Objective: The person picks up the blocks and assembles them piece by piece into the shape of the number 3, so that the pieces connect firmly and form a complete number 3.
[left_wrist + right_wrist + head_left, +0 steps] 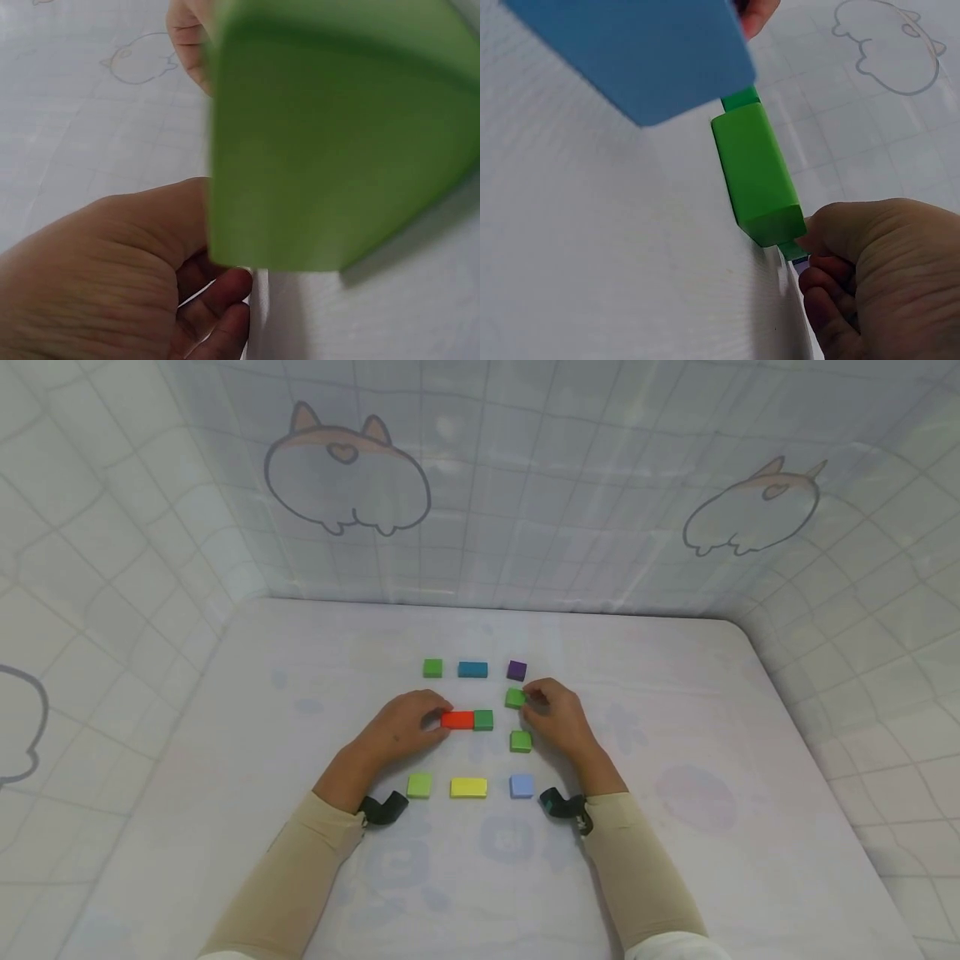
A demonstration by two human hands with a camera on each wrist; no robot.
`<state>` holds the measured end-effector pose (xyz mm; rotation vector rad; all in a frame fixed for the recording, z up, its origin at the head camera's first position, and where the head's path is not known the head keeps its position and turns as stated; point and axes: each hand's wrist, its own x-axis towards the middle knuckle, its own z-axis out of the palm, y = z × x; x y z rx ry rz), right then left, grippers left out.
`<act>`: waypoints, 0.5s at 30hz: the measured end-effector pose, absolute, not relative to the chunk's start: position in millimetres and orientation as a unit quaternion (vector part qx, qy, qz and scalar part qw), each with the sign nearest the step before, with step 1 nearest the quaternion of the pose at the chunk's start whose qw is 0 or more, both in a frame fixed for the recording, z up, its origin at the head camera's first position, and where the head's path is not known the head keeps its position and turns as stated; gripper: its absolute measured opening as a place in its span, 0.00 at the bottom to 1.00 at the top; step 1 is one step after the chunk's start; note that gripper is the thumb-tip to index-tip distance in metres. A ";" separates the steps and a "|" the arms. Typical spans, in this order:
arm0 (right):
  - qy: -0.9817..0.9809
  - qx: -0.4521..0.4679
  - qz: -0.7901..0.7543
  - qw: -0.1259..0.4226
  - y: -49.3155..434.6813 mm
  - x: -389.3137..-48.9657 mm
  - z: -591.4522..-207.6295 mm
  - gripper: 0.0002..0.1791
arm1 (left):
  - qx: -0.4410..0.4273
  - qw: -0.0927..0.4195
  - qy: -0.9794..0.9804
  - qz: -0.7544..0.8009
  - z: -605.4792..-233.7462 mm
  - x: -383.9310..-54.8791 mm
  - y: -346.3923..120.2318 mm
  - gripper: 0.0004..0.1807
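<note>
With thumb and fingers, my left hand (pixel 405 727) pinches the left end of a red block (pixel 457 720). A dark green block (pixel 483 720) touches the red one's right end. My right hand (pixel 558 717) holds a small green block (pixel 515 698) by its right side. Nearer me lies another green block (pixel 521 742), close under the right fingers. In the left wrist view a light green block (pixel 337 150) hides the fingertips of the left hand (pixel 97 270). The right wrist view shows the right hand (pixel 900 277) behind a green block (pixel 757 169), its grip partly hidden.
Along the back sit a green block (pixel 432 668), a blue block (pixel 472 669) and a purple block (pixel 517 671). A light green block (pixel 419 785), a yellow block (pixel 468 787) and a light blue block (pixel 521 786) form the front row. A patterned curtain (pixel 525 485) stands behind.
</note>
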<state>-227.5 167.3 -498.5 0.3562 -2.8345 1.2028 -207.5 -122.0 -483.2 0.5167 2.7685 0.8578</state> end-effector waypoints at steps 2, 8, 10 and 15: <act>-0.915 0.118 0.386 0.020 166.1 -227.2 -497.7 0.16 | 0.173 0.098 0.936 0.290 -482.8 -207.5 -122.3 0.20; -0.914 0.143 0.379 0.018 163.7 -227.4 -497.6 0.15 | 0.169 0.099 0.937 0.291 -482.9 -206.7 -122.2 0.20; -0.914 0.154 0.376 0.022 163.3 -227.6 -498.1 0.15 | 0.169 0.099 0.936 0.292 -483.6 -206.5 -122.1 0.20; -0.913 0.164 0.373 0.019 161.6 -227.8 -498.3 0.15 | 0.173 0.096 0.936 0.290 -485.8 -206.8 -122.5 0.20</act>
